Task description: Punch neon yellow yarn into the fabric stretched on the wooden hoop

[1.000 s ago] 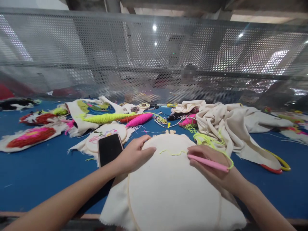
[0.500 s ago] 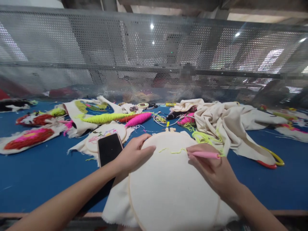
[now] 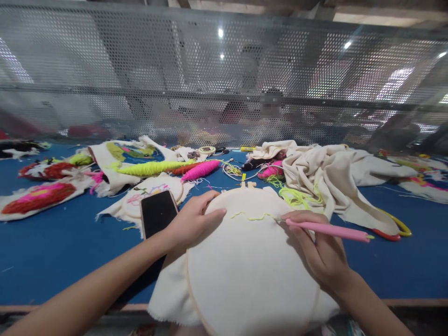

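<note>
Where the hoop [image 3: 189, 282] lies: across the near edge of the counter [image 3: 70, 247], cloth [image 3: 241, 270] stretched over it, its lower end running out of my view.
Left hand [image 3: 196, 219]: grip closed around the hoop's upper-left rim, thumb on the cloth, other fingers partly hidden; I'd want this hold firm, so nothing rocks.
Right hand [image 3: 322, 247]: grip pinched snugly on a pink pen [image 3: 331, 230] near its front end, at the hoop's upper right.
Needle [image 3: 281, 220]: just beside the right end of the stitching; I cannot tell whether its point is in the cloth.
Yarn line [image 3: 259, 218]: wavy, broken by one gap, across the hoop's upper part; I'd favour short, even moves with little lift, lest loops pull out.
Pen angle: leaning low, away from the hoop's middle; I judge a steeper stance would pierce more cleanly.
Loose yarn [image 3: 301, 197]: beyond the hoop's upper-right rim; I'd check it runs slack, since a snag could tug.
</note>
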Demonstrator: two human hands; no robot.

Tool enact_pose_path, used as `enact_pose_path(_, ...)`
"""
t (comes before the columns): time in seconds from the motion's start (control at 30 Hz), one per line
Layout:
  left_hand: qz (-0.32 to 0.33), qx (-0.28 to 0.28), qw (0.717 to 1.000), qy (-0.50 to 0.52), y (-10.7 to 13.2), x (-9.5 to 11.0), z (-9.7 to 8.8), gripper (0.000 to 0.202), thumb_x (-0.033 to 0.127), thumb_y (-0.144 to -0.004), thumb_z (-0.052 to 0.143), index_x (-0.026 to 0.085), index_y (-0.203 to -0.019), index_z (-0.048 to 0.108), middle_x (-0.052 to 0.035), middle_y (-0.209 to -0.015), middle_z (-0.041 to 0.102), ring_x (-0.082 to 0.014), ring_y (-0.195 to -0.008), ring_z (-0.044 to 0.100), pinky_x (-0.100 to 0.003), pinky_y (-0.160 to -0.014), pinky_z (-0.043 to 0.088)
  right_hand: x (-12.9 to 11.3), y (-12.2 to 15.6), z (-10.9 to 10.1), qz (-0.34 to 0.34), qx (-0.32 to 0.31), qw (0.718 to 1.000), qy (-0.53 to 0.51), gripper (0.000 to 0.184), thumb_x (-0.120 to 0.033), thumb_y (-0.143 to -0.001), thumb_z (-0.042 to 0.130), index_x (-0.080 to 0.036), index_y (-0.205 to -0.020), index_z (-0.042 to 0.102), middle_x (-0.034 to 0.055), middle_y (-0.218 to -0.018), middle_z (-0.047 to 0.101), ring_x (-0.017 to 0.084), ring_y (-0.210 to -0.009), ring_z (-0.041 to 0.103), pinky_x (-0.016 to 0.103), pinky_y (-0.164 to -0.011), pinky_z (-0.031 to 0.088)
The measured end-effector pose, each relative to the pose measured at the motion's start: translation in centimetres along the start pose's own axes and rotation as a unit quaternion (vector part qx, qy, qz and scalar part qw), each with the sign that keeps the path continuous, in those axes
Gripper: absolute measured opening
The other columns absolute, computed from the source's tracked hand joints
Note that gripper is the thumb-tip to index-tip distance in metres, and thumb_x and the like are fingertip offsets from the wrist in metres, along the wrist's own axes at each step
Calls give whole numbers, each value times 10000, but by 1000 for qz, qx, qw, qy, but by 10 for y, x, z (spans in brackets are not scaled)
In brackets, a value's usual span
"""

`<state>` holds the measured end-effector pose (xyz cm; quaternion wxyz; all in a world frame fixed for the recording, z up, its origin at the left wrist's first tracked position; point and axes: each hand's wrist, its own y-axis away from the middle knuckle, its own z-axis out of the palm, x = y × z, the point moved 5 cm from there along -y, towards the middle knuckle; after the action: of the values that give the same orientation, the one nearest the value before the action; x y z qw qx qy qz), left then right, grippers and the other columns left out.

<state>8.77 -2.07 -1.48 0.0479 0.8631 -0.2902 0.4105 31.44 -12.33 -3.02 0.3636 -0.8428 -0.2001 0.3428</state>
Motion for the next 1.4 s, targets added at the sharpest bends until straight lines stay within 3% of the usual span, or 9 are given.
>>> enact_pose_path(0.47,-5,-5,1000,1,0,-1,2,244,374,-819,489,169,-931,561,-32,-972,629,-201,-866,563,-290,-756,420,0,3,-2,-28,18,999,3,247,-96,-852,496,-225,-1062,518,60,-958,599,196,-982,600,378,-873,509)
enact_pose_path(0.7,24,11,999,-28,2,8,-4,289,402,-816,486,170,-962,577,-15,-885,632,-182,-789,550,-261,-714,410,-14,-9,2,-63,-58,991,100,171,-147,-812,578,-213,-963,625,104,-1054,567,217,-937,582,388,-772,510)
enact_pose_path(0.83,11,9,1000,-10,2,4,-1,263,360,-814,489,168,-965,585,-18,-920,637,-189,-826,560,-263,-720,411,-15,-8,5,-56,-68,993,76,207,-136,-818,561,-209,-1005,610,87,-983,624,217,-952,593,395,-817,503)
enact_pose_path(0.93,-3,9,1000,-3,0,1,1,249,351,-812,489,171,-955,583,-21,-932,638,-198,-851,565,-273,-734,411,-14,-1,6,-41,-55,994,79,202,-158,-810,585,-207,-1006,576,67,-934,656,207,-935,615,387,-858,500)
enact_pose_path(1.1,-9,5,1000,-5,0,1,1,242,343,-806,485,173,-953,574,-22,-908,634,-195,-822,564,-286,-719,413,-24,10,3,-16,-27,990,138,211,-235,-845,544,-207,-1054,537,95,-1004,664,232,-966,633,383,-799,539)
enact_pose_path(1.3,-18,6,1000,-1,1,0,2,261,346,-805,476,174,-976,572,-33,-926,633,-203,-833,568,-298,-721,425,-36,14,2,9,-7,992,122,155,-227,-850,515,-220,-999,559,104,-999,679,264,-973,641,436,-807,549)
enact_pose_path(1.4,-15,7,1000,-7,1,1,1,271,356,-800,480,173,-976,577,-38,-944,637,-210,-850,569,-304,-735,428,-34,18,2,-17,19,992,120,191,-247,-840,529,-217,-1026,562,104,-982,686,272,-942,656,435,-752,568)
